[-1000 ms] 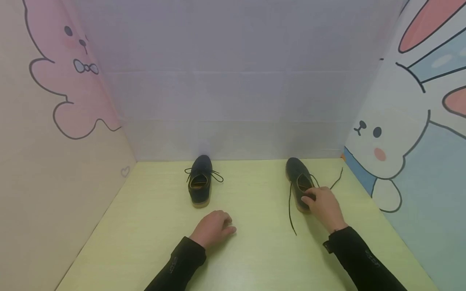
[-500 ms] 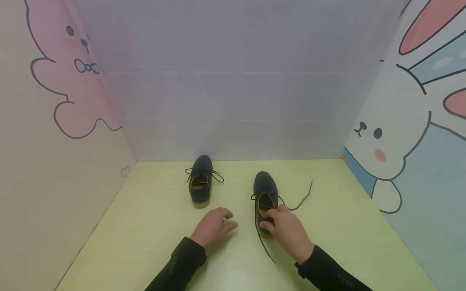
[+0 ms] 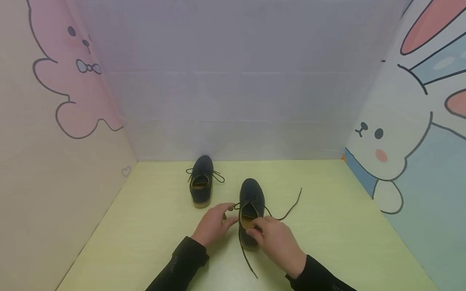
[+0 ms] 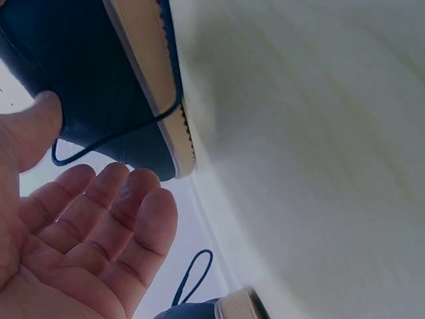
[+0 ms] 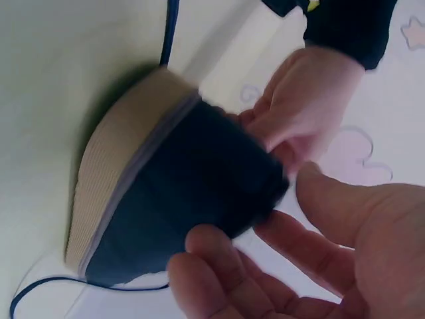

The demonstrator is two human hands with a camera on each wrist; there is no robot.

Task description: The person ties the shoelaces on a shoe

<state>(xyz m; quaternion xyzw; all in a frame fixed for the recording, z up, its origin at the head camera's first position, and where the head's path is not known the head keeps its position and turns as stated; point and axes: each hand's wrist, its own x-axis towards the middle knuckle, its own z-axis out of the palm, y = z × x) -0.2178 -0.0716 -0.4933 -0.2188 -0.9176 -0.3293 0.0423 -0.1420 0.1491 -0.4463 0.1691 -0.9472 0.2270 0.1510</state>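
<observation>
A dark blue lace-up shoe (image 3: pixel 252 190) with a tan sole stands upright on the table in front of me, toe pointing away. My right hand (image 3: pixel 279 241) pinches the back of its collar at the heel, the thumb and index finger also showing there in the right wrist view. One loose shoelace (image 3: pixel 248 262) trails from its left side toward me, and another lies out to the right. My left hand (image 3: pixel 214 225) is at the shoe's left side with extended fingers; in the left wrist view its thumb appears to touch the upper (image 4: pixel 86 73).
A matching shoe (image 3: pixel 202 165), its laces tied in a bow, stands farther back on the left, near the back wall (image 3: pixel 233 97). The pale yellow table (image 3: pixel 346 218) is bounded by side walls with cartoon drawings.
My right hand has brought the shoe from the back right leftward and nearer to me, its loose laces trailing. My left hand has shifted slightly and is now beside that shoe.
</observation>
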